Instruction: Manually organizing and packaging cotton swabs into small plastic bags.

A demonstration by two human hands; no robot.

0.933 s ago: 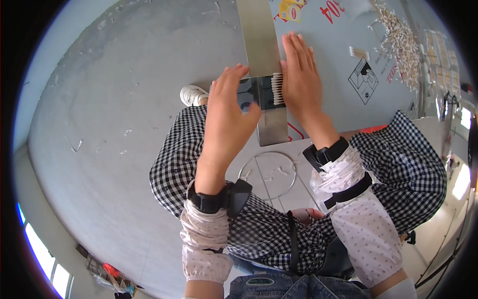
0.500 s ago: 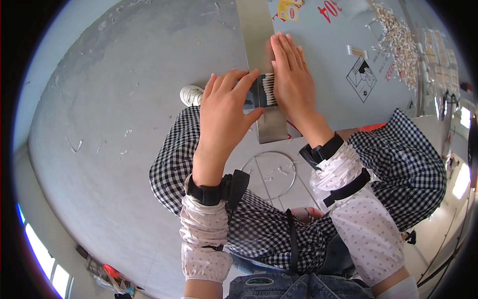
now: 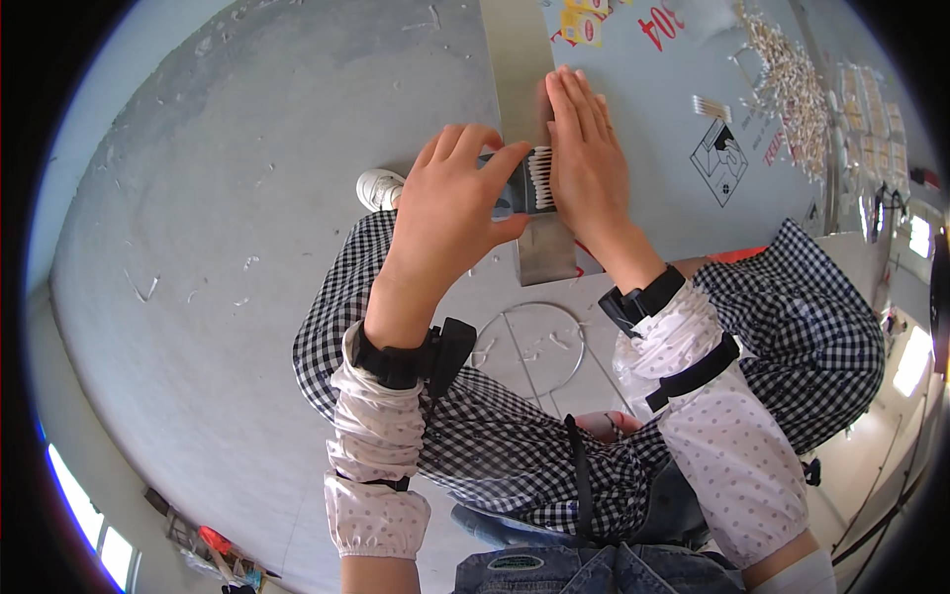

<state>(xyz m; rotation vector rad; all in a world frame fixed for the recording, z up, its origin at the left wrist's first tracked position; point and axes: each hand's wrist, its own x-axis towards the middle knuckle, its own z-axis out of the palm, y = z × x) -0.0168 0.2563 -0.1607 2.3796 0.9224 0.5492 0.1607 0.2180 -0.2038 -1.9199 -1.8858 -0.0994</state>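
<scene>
Your left hand (image 3: 447, 198) is now closer to the row of cotton swabs (image 3: 540, 179), its spread thumb and forefinger bracketing the row, which lies confined beside your right hand's (image 3: 590, 170) straight, pressed-together fingers.

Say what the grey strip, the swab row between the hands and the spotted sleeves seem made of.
Grey strip: probably metal, satin finish, from its smooth sheen. Swab row: likely cotton-tipped, from matte, rounded white heads. Spotted sleeves: thin matte fabric, apparently, given soft gathered folds.
</scene>
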